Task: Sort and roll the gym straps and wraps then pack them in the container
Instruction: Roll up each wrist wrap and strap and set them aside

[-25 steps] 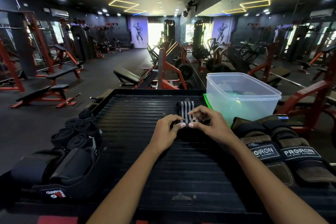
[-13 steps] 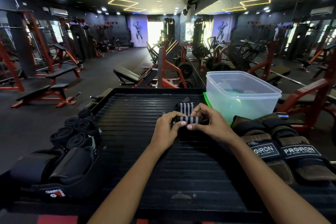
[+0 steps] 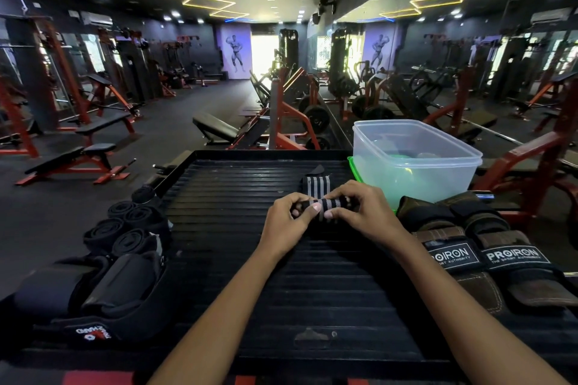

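Both hands meet at the middle of the black ribbed platform, working a black wrap with grey stripes. The left hand curls its fingers and thumb round the rolled end from 9 o'clock, and the right hand pinches the same roll from 3 o'clock, thumb tip pressed on the striped band. The unrolled tail of the wrap lies flat on the platform toward 12 o'clock, just beyond the fingers. At 1 o'clock from the hands stands a clear plastic container, its rim open to the top, resting on a green lid whose edge shows beneath. At 3 to 4 o'clock, 2 brown and black lifting grips labelled PROIRON lie side by side, touching. At 9 o'clock, along the platform's left edge, sits a cluster of rolled black wraps, and at 8 o'clock below them black padded supports.
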